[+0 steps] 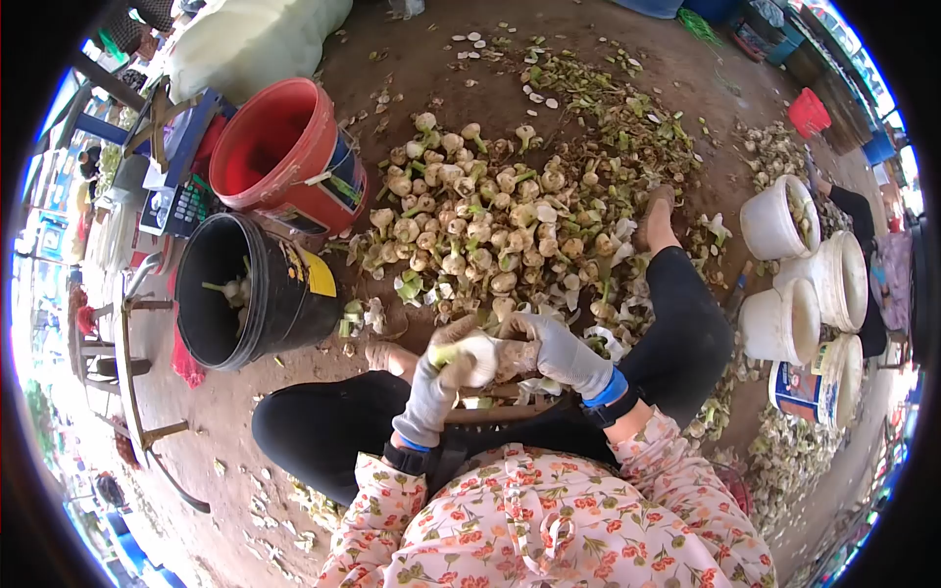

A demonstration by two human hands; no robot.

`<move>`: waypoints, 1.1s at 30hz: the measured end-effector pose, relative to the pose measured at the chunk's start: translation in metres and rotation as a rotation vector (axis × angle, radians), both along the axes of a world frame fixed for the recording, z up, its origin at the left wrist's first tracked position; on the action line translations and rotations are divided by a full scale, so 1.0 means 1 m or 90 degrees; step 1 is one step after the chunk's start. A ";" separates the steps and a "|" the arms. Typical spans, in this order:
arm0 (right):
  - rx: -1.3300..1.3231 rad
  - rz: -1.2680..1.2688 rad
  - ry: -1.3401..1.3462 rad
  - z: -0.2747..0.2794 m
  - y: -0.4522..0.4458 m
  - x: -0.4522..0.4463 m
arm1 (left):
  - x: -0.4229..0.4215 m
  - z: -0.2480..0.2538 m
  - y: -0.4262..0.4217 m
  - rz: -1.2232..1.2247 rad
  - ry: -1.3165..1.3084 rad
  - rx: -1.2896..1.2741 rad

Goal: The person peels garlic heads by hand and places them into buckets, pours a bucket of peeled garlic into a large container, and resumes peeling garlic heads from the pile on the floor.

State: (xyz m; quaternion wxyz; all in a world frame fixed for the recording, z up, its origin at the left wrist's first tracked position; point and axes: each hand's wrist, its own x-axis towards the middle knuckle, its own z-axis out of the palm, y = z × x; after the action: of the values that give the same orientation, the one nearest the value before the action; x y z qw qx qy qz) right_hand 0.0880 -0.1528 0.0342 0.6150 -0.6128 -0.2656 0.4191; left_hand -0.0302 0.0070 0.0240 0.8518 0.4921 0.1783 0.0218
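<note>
Across the floor, I'm seated low with my knees bent out to both sides. Big pale sack far left, past the buckets. Pile of bulbs straight ahead on the floor, many with green stem stubs, loose peel mixed in and spread along its right side. Red bucket left of the pile. Black bucket nearer me, just beside the red one; yellow label on its wall, at least one stemmed bulb inside. Four white buckets grouped on my right, well apart from the pile; nearest has a printed label.

Both hands gloved, up in front of me over my lap, close together. Left hand is wrapped around one bulb, pale face toward the right hand. Right: fingers bent in beside that bulb, at something brownish. Can't tell whether it grips that or only touches it; too blurred.
</note>
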 end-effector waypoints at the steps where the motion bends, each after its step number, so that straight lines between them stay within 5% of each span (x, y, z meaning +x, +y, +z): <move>1: 0.009 -0.022 0.022 0.005 0.003 -0.003 | -0.002 -0.002 0.001 0.042 0.014 0.007; 5: 0.007 -0.048 0.170 -0.004 -0.002 -0.013 | 0.001 -0.009 0.008 0.175 0.127 -0.124; 6: 0.018 -0.038 0.179 -0.008 -0.002 -0.019 | -0.008 -0.022 0.015 0.177 0.096 -0.296; 8: 0.051 0.035 0.184 -0.007 -0.001 -0.033 | -0.016 -0.061 0.021 0.094 -0.002 0.194; 9: 0.064 0.055 0.174 0.004 -0.001 -0.031 | -0.016 -0.066 0.020 0.113 -0.007 0.153; 11: 0.091 0.094 0.155 0.027 -0.002 -0.027 | -0.020 -0.078 0.038 0.055 -0.020 -0.514; 12: 0.150 0.022 0.194 0.030 -0.005 -0.023 | -0.015 -0.076 0.030 0.120 -0.057 0.070; 14: 0.203 -0.113 0.336 0.027 -0.003 -0.011 | 0.013 -0.055 0.028 0.357 0.195 -0.349; 15: 0.053 -0.120 0.201 0.014 -0.005 0.000 | 0.017 -0.054 0.035 0.314 0.179 -0.366; 17: 0.012 0.029 -0.267 -0.054 -0.017 0.007 | 0.028 -0.046 0.057 0.265 0.154 -0.369; 19: -0.500 0.399 -0.389 -0.067 -0.022 -0.001 | 0.061 0.000 0.081 0.373 0.148 -0.189; 20: -0.558 0.407 -0.381 -0.086 -0.030 0.005 | 0.068 -0.002 0.119 0.295 0.006 -0.127; 23: -0.675 0.188 -0.361 -0.100 -0.035 0.047 | 0.099 0.062 0.158 0.312 -0.223 -0.232; 27: -0.848 -0.314 -0.284 -0.176 -0.070 0.122 | 0.122 0.048 0.115 0.274 -0.058 -0.146; 28: -0.893 -0.327 -0.217 -0.234 -0.096 0.139 | 0.120 0.026 0.100 0.268 0.018 -0.152; 31: -0.909 -0.415 -0.144 -0.262 -0.118 0.141 | 0.099 -0.003 0.051 0.160 0.226 -0.279; 33: -0.929 -0.237 -0.137 -0.260 -0.113 0.144 | 0.081 -0.029 0.030 0.098 0.323 -0.344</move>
State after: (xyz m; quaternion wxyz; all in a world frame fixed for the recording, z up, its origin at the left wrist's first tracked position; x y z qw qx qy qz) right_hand 0.2318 -0.2660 -0.2256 0.0851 -0.9364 0.1279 0.3156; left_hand 0.0508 0.0373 -0.0054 0.8755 0.2244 0.4195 -0.0843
